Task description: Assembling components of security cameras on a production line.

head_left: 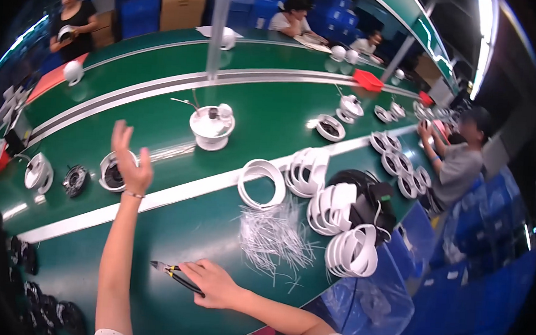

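My left hand (130, 159) is raised above the green belt with fingers spread and nothing in it, just in front of a white round lamp housing (111, 171) with a dark inside. My right hand (215, 282) rests on the near table and grips small pliers (172, 273) with dark and yellow handles, their tip pointing left. A loose pile of thin white cable ties (273, 238) lies to the right of that hand. A white ring (261, 182) stands on edge beyond the pile.
A white lamp body (211, 126) with wires sits mid-belt. Stacks of white rings (350, 251) line the right table edge beside black cables (370, 198). More housings (37, 172) lie at left. Other people work at right (462, 158) and at the far side.
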`<state>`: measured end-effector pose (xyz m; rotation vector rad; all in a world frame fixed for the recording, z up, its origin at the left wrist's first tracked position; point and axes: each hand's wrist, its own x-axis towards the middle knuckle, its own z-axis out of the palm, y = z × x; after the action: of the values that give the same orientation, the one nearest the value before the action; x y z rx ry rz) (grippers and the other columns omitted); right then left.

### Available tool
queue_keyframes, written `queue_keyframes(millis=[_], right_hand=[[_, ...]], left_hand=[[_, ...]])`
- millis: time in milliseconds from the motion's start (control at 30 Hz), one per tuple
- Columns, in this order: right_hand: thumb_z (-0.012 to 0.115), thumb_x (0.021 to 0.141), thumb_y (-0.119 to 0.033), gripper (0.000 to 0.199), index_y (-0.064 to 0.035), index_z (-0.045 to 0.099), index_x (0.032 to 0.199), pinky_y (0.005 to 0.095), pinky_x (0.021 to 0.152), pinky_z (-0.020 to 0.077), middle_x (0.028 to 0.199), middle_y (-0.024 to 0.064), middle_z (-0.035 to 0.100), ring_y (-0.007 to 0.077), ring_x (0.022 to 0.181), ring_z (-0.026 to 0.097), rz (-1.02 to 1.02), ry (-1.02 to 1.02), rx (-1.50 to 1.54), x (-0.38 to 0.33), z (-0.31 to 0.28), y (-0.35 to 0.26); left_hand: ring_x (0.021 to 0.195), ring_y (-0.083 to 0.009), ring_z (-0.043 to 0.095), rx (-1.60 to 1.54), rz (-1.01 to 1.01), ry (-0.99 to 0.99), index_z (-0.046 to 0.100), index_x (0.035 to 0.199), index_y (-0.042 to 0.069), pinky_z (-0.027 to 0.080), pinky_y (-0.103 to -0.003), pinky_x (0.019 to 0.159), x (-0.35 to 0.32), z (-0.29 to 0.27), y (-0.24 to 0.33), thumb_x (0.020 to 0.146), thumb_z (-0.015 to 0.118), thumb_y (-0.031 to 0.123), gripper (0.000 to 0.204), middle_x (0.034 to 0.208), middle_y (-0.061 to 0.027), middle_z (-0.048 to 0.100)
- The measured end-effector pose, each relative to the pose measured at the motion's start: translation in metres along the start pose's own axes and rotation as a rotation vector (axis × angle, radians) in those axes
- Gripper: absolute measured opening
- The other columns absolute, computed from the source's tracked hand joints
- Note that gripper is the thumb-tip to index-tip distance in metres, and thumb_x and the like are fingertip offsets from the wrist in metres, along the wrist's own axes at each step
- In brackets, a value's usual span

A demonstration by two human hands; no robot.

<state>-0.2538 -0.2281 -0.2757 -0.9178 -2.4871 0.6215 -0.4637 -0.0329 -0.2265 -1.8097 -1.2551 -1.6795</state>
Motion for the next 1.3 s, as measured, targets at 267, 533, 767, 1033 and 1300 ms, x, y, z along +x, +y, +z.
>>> queue_keyframes(millis=[267,533,767,1033,1300], right_hand=[[0.063,0.07,-0.006,0.064,-0.0035,0.033,0.126,0.0252,0.064,0.0465,0.111,0.0199,0.052,0.0221,0.084,0.056,0.493,0.244,1.361,-0.002,-0.043,0.033],[0.069,0.063,-0.023,0.071,-0.0099,0.036,0.125,0.035,0.066,0.0388,0.12,0.0121,0.044,0.0278,0.094,0.046,0.031,0.164,2.208,-0.014,-0.039,0.034],[0.072,0.061,-0.028,0.072,-0.0076,0.038,0.122,0.0371,0.073,0.037,0.118,0.0115,0.044,0.0274,0.095,0.044,-0.027,-0.058,2.184,-0.013,-0.047,0.025],[0.067,0.05,-0.03,0.086,-0.0088,0.032,0.126,0.0341,0.057,0.0384,0.089,0.0144,0.046,0.0252,0.07,0.046,0.114,-0.071,1.864,0.0,-0.057,0.031],[0.064,0.046,-0.013,0.069,0.0,0.052,0.113,0.0309,0.069,0.0414,0.09,0.0125,0.053,0.0229,0.079,0.052,-0.267,0.304,-0.195,0.089,-0.144,-0.06]], left_hand=[[0.072,-0.029,0.061,-0.806,-1.188,-0.653,0.037,0.123,0.002,0.052,-0.034,0.042,-0.013,0.152,0.011,0.076,0.06,0.035,0.062,0.105,-0.0201,0.053],[0.088,-0.0258,0.057,-1.347,-1.483,-0.404,0.036,0.122,0.015,0.053,-0.046,0.067,-0.031,0.183,0.025,0.074,0.051,0.007,0.051,0.104,-0.0104,0.052],[0.099,-0.027,0.052,-1.605,-1.45,-0.469,0.017,0.129,0.019,0.048,-0.045,0.078,-0.041,0.079,0.036,0.077,0.048,0.007,0.062,0.116,-0.0129,0.041],[0.097,-0.0223,0.054,-1.463,-1.46,-0.121,0.04,0.12,0.011,0.05,-0.041,0.069,-0.043,-0.114,0.027,0.084,0.048,0.033,0.042,0.115,-0.0101,0.05],[0.099,-0.0214,0.053,-1.325,-1.322,0.128,0.04,0.12,0.005,0.051,-0.038,0.076,-0.051,-0.162,0.05,0.081,0.055,0.008,0.042,0.112,-0.0087,0.052]])
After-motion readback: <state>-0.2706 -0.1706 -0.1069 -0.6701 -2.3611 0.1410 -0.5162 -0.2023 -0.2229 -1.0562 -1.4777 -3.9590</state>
